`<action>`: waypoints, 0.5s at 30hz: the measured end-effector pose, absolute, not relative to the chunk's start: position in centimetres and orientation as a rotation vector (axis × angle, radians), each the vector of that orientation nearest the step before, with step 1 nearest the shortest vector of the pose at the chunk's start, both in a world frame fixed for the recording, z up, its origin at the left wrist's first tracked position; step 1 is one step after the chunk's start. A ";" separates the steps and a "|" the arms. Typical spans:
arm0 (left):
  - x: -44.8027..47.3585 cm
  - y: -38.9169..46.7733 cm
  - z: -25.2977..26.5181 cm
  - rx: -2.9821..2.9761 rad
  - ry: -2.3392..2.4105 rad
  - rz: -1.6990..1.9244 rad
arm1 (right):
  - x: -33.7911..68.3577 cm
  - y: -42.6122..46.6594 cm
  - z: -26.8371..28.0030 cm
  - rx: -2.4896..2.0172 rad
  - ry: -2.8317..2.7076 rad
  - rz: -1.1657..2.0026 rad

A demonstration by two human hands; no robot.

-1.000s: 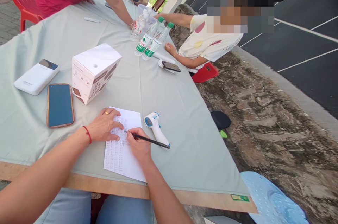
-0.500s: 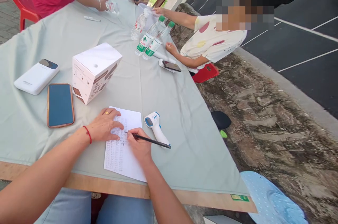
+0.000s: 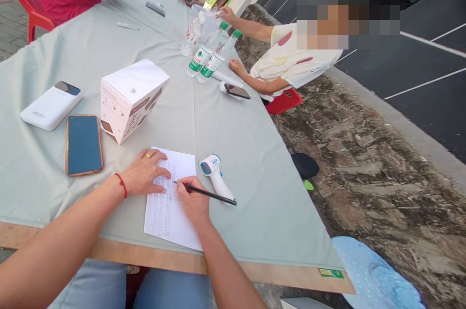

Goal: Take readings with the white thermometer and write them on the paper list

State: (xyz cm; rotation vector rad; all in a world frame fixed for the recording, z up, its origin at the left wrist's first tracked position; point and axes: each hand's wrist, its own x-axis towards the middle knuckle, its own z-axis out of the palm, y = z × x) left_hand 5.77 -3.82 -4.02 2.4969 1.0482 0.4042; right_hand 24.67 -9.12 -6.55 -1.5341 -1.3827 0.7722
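Observation:
A sheet of paper (image 3: 160,217) with rows of small handwriting lies near the table's front edge. My left hand (image 3: 145,173) rests on its upper left part, fingers spread and holding nothing. In my right hand (image 3: 194,200) is a black pen (image 3: 213,194), pinched near its tip, which meets the paper just right of my left fingers. Right of the sheet, beneath the pen's far end, lies a white and blue infrared thermometer (image 3: 216,178). A phone in a brown case (image 3: 84,145) is left of my left hand, beside a white box (image 3: 133,98).
A white power bank (image 3: 51,105) lies at the left. Several water bottles (image 3: 213,59) and another phone (image 3: 237,91) are farther back. One person (image 3: 309,59) sits at the right side; others are at the far end. A light blue dotted cloth (image 3: 374,270) hangs at lower right.
My right hand and the pen tip have shifted very slightly right along the paper. At the far left, a person has drawn a clear plastic item back off the table, uncovering a grey object.

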 end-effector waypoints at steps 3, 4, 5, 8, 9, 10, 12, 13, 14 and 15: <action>5.8 -3.8 -4.0 2.496 1.052 0.392 | 24.7 -9.1 -6.6 -1.539 -1.387 0.766; 5.8 -3.8 -4.0 2.496 1.053 0.390 | 24.7 -9.1 -6.6 -1.539 -1.389 0.765; 5.7 -3.8 -4.0 2.498 1.053 0.391 | 24.8 -9.1 -6.6 -1.539 -1.393 0.765; 5.7 -3.8 -4.1 2.504 1.047 0.405 | 24.8 -9.1 -6.6 -1.535 -1.401 0.763; 5.7 -3.8 -4.2 2.505 1.044 0.407 | 24.8 -9.1 -6.6 -1.533 -1.401 0.762; 5.7 -3.8 -4.2 2.504 1.042 0.407 | 24.8 -9.1 -6.6 -1.530 -1.400 0.763; 5.7 -3.8 -4.2 2.502 1.041 0.405 | 24.8 -9.1 -6.6 -1.527 -1.395 0.772; 5.7 -3.8 -4.3 2.502 1.040 0.405 | 24.7 -9.1 -6.6 -1.528 -1.392 0.776; 5.7 -3.8 -4.3 2.504 1.038 0.411 | 24.7 -9.1 -6.6 -1.528 -1.388 0.777; 5.7 -3.8 -4.3 2.509 1.036 0.420 | 24.7 -9.1 -6.6 -1.528 -1.385 0.773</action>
